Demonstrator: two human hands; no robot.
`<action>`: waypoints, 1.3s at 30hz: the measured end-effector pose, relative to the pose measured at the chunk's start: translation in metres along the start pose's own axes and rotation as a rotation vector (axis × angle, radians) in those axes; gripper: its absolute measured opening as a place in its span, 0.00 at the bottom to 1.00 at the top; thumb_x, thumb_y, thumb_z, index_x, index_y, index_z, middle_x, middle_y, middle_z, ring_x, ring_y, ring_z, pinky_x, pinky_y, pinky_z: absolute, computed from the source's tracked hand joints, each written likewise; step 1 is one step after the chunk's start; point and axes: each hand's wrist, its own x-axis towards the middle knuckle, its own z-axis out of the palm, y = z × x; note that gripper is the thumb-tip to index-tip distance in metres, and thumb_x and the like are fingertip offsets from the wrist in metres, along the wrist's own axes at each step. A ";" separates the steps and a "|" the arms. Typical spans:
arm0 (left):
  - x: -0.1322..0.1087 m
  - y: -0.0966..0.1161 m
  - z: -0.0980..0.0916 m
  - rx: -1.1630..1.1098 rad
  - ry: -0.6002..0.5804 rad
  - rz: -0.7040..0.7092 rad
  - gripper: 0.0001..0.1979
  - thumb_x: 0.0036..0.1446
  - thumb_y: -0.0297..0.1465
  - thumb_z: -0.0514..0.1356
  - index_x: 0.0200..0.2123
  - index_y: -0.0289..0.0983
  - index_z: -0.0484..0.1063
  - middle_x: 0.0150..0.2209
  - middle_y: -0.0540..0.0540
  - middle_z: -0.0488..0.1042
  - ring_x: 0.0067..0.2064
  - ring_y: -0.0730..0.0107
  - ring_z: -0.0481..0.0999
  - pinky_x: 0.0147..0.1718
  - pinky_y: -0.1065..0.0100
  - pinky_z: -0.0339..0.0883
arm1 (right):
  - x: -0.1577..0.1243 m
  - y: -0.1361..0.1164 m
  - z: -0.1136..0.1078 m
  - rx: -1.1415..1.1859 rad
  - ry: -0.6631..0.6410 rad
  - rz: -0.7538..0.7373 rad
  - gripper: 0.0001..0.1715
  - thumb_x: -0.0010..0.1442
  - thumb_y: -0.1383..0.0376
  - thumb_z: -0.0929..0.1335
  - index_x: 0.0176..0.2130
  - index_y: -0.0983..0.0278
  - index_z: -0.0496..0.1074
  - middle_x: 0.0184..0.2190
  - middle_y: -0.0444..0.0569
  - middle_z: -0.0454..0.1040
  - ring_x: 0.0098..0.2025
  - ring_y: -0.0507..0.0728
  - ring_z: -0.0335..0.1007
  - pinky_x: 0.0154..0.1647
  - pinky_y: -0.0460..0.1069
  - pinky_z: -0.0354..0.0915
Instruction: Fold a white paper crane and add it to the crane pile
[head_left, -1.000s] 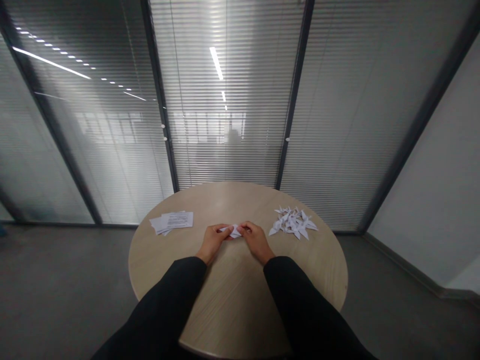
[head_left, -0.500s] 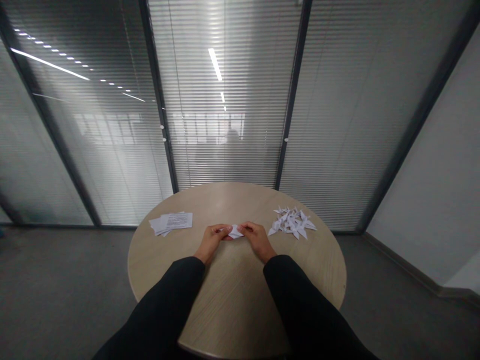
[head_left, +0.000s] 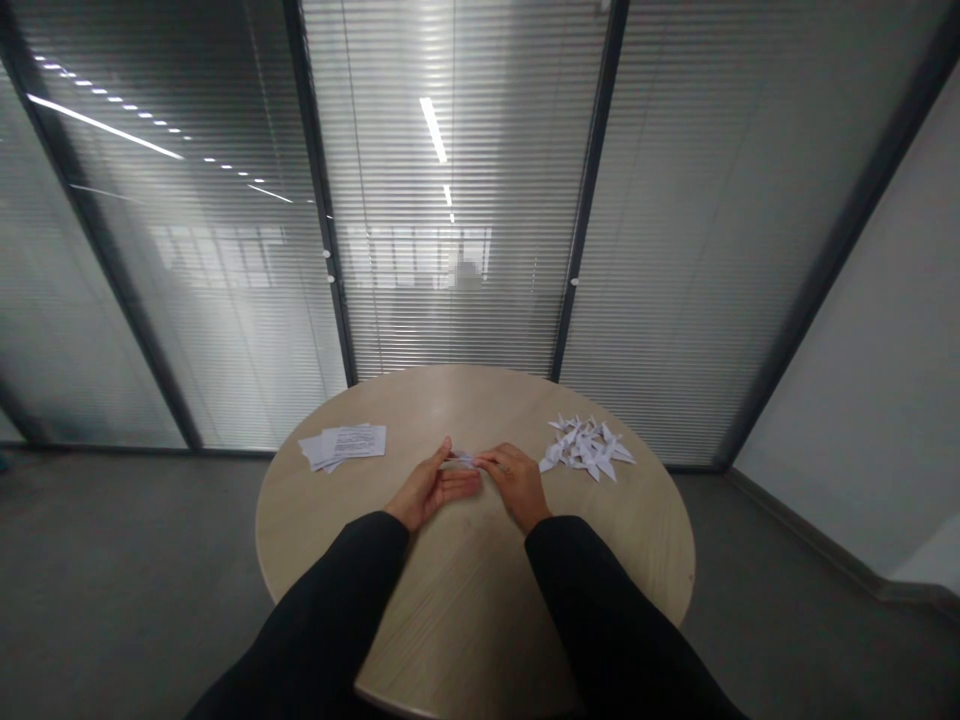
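Note:
Over the middle of the round table (head_left: 465, 610), a small folded piece of white paper (head_left: 463, 459) is seen nearly edge-on between my hands. My right hand (head_left: 516, 484) pinches its right end between thumb and fingers. My left hand (head_left: 435, 488) is open, palm turned inward, thumb raised and fingers stretched out below the paper; whether it touches the paper is hard to tell. To the right lies a pile of folded white paper cranes (head_left: 587, 448). On the left rests a loose stack of white paper sheets (head_left: 351, 442), the top one printed with text.
Behind the table stands a glass partition with blinds (head_left: 457, 320) and dark frames (head_left: 589, 190). A white wall (head_left: 862, 370) rises at the right. Grey floor (head_left: 135, 580) surrounds the table.
My left hand has let go of the paper's left end and opened, its fingers now spread below it. The paper has turned from showing its face to nearly edge-on.

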 end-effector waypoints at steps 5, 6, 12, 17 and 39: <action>0.002 0.000 -0.004 -0.007 0.008 0.067 0.11 0.54 0.32 0.61 0.37 0.29 0.70 0.32 0.39 0.78 0.33 0.69 0.79 0.37 0.72 0.73 | 0.001 0.000 0.001 -0.036 -0.038 -0.194 0.10 0.62 0.63 0.65 0.34 0.62 0.76 0.31 0.48 0.76 0.36 0.55 0.69 0.41 0.51 0.65; 0.003 0.000 -0.005 -0.003 0.015 0.079 0.09 0.54 0.30 0.61 0.37 0.29 0.71 0.32 0.39 0.78 0.33 0.70 0.78 0.37 0.72 0.73 | 0.001 0.001 0.001 -0.029 -0.046 -0.208 0.09 0.61 0.64 0.65 0.35 0.62 0.76 0.31 0.48 0.76 0.37 0.56 0.69 0.42 0.51 0.65; 0.008 -0.001 -0.007 0.033 0.126 0.190 0.09 0.46 0.19 0.64 0.34 0.30 0.72 0.32 0.44 0.77 0.33 0.72 0.77 0.37 0.74 0.72 | 0.001 0.003 0.004 0.064 -0.016 -0.070 0.09 0.59 0.62 0.67 0.40 0.60 0.75 0.39 0.50 0.76 0.44 0.58 0.68 0.49 0.56 0.63; 0.011 -0.005 -0.010 0.118 0.106 0.230 0.14 0.40 0.24 0.69 0.34 0.29 0.73 0.31 0.44 0.77 0.33 0.72 0.76 0.38 0.72 0.71 | -0.001 0.005 0.010 0.210 -0.012 0.264 0.16 0.58 0.60 0.66 0.46 0.62 0.71 0.42 0.51 0.74 0.45 0.57 0.69 0.47 0.54 0.65; 0.007 -0.004 -0.003 0.292 0.155 0.278 0.19 0.34 0.36 0.71 0.28 0.29 0.75 0.25 0.46 0.76 0.25 0.74 0.74 0.32 0.71 0.70 | 0.000 0.004 0.009 0.201 -0.047 0.265 0.09 0.57 0.62 0.66 0.35 0.63 0.74 0.34 0.49 0.75 0.36 0.55 0.70 0.38 0.49 0.65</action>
